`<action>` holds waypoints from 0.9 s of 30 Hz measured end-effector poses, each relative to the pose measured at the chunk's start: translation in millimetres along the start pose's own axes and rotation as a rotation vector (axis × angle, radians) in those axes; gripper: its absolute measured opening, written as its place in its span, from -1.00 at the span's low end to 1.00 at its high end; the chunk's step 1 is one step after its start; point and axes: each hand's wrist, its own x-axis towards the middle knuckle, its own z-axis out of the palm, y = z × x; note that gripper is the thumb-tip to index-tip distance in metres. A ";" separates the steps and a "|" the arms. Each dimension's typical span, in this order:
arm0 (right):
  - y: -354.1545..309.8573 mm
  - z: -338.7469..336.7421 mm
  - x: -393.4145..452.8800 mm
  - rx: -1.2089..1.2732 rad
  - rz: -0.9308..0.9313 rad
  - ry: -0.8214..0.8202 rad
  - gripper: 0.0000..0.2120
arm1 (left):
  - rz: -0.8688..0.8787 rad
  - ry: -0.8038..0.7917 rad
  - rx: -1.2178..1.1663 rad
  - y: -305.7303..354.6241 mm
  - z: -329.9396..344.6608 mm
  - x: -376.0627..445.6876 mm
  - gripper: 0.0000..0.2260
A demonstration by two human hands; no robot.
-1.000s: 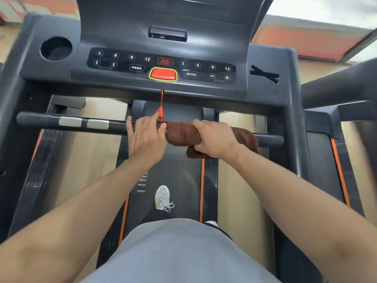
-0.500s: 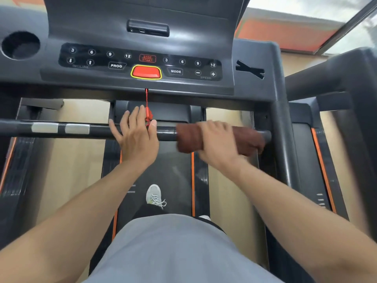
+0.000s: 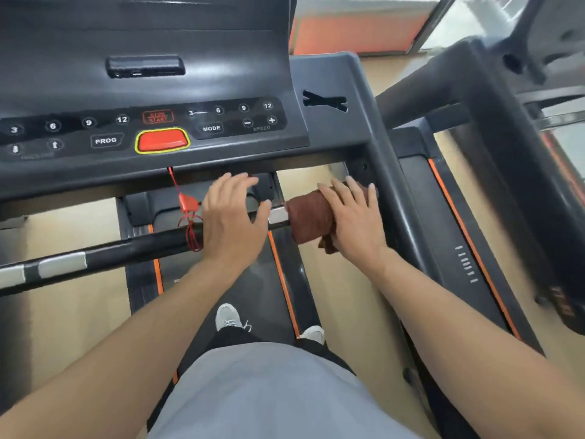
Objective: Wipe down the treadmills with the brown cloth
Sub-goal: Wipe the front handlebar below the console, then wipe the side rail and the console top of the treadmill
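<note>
The brown cloth (image 3: 308, 217) is wrapped over the right end of the treadmill's black handlebar (image 3: 126, 250), close to the right upright (image 3: 392, 198). My right hand (image 3: 356, 220) lies on top of the cloth with its fingers stretched out, pressing it onto the bar. On the bar just left of the cloth rests my left hand (image 3: 232, 218), fingers straight and holding nothing. A silver grip sensor (image 3: 278, 214) shows between the two hands.
The console (image 3: 152, 128) with its red stop button (image 3: 162, 140) hangs above the bar. A red safety cord (image 3: 188, 213) loops round the bar left of my left hand. A second treadmill (image 3: 474, 236) stands to the right. My feet are on the belt (image 3: 253, 293).
My right hand slid the cloth rightward along the bar to its right end. My left hand shifted right past the red cord. The view swung right.
</note>
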 end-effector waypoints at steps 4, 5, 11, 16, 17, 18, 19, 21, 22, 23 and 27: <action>9.6 -6.0 -5.5 0.381 0.064 0.010 -0.12 | -0.063 -0.491 0.344 29.7 35.4 30.4 -0.35; 8.0 -7.8 -8.5 0.556 0.129 0.093 -0.20 | -0.092 -0.598 0.428 36.0 40.2 37.6 -0.27; -10.8 0.6 -21.0 1.346 0.895 0.422 -0.51 | 0.023 -0.505 0.318 45.6 55.9 37.8 -0.53; -11.1 -9.9 -43.6 1.794 0.870 0.006 -0.65 | 0.147 -0.302 -0.127 51.6 58.3 -7.1 -0.63; -11.7 -10.3 -56.6 1.770 0.816 -0.069 -0.71 | 0.116 -0.322 -0.211 58.6 56.7 -19.5 -0.64; -10.8 -9.8 -70.3 1.707 0.778 -0.105 -0.77 | 0.062 -0.335 -0.288 66.8 54.4 -32.7 -0.68; -8.3 -10.1 -85.2 1.623 0.756 -0.099 -0.80 | 0.010 -0.334 -0.337 76.2 52.9 -45.7 -0.73; -0.8 -9.6 -119.3 1.502 0.747 -0.042 -0.73 | -0.041 -0.313 -0.345 94.2 52.1 -71.5 -0.78; 5.0 -9.7 -138.7 1.506 0.741 -0.006 -0.69 | -0.044 -0.304 -0.339 103.0 53.2 -84.3 -0.80; 12.8 -8.9 -158.3 1.534 0.730 0.033 -0.68 | -0.040 -0.293 -0.350 113.1 55.3 -97.6 -0.81; 52.1 -14.5 -239.3 1.607 0.624 0.159 -0.70 | -0.025 -0.265 -0.429 154.2 67.2 -151.4 -0.85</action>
